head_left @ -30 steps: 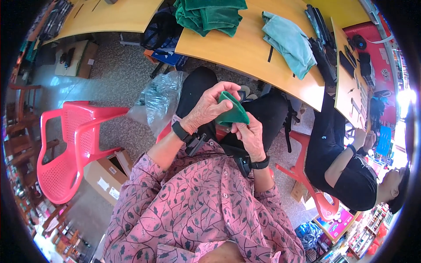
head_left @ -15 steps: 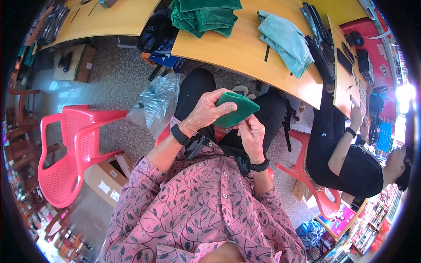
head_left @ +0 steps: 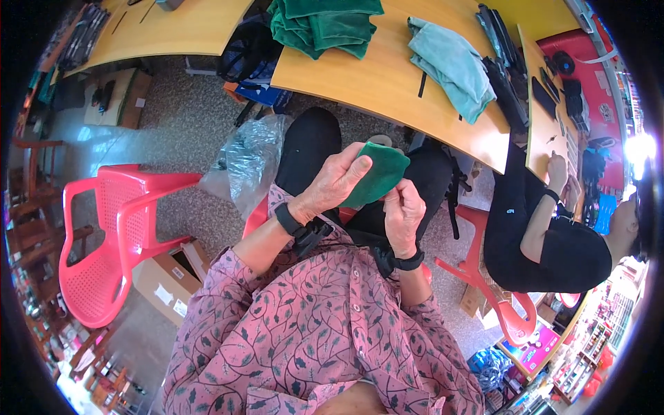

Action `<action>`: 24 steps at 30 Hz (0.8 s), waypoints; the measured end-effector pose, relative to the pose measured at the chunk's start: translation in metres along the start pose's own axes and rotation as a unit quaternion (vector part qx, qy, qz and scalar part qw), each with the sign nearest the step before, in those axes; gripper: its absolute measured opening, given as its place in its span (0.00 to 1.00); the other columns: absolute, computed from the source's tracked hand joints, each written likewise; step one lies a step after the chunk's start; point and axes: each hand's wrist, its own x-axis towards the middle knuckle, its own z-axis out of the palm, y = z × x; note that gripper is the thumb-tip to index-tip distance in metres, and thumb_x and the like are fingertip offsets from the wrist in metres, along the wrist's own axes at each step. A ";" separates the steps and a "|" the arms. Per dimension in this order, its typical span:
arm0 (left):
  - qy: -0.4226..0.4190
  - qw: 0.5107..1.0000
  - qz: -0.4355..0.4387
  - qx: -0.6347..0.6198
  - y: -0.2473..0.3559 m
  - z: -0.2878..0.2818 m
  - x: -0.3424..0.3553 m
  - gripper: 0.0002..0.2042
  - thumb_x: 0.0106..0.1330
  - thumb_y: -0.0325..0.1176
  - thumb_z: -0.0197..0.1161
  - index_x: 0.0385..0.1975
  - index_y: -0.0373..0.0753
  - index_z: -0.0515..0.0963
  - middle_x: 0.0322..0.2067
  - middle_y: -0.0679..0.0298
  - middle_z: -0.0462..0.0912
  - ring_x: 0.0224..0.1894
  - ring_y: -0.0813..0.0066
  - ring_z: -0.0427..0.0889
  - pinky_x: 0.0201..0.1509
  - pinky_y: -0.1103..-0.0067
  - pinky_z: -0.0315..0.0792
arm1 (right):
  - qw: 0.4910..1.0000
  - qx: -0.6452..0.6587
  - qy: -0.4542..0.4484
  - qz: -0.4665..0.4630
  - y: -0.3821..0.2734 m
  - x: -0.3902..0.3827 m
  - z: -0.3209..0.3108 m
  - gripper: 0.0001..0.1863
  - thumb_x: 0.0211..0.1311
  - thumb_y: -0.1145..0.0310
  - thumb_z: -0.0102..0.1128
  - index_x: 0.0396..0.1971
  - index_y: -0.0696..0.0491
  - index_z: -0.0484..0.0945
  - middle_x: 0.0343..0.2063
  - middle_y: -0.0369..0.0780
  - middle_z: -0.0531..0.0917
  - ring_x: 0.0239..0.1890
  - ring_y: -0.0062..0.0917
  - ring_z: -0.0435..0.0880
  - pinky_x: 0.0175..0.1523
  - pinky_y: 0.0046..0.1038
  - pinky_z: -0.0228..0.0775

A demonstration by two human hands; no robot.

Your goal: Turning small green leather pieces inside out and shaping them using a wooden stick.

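Note:
A small dark-green velvet pouch [head_left: 379, 173] is held above my lap, roughly flat and tilted. My left hand [head_left: 332, 183] grips its left side, thumb lying along the front. My right hand [head_left: 404, 214] pinches the lower right edge of the pouch between thumb and fingertips, the other fingers curled. Both wrists wear black bands with small devices. Beyond my knees, folded green velvet cloths [head_left: 325, 28] and a pale mint cloth [head_left: 446, 66] lie on the yellow table [head_left: 373, 79].
A pink plastic chair [head_left: 100, 249] stands at left, near a cardboard box [head_left: 162, 283] and clear plastic bag [head_left: 238, 166]. At right a co-worker in black [head_left: 567, 256] sits on another chair [head_left: 477, 277], hands at the side table [head_left: 543, 152].
The pouch has turned from a cupped shape to a flatter face, its right tip now less pointed outward. My right hand shifted along its lower edge. The co-worker bent closer to the side table.

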 end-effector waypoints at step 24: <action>0.070 0.997 0.017 0.009 -0.011 -0.005 0.002 0.13 0.71 0.35 0.59 0.44 0.30 0.80 0.32 0.67 0.83 0.35 0.86 0.76 0.40 0.85 0.73 | 1.000 0.007 -0.023 -0.014 0.003 -0.003 -0.005 0.05 0.67 0.75 0.56 0.30 0.58 0.76 0.20 0.32 0.79 0.24 0.12 0.77 0.30 0.16 0.67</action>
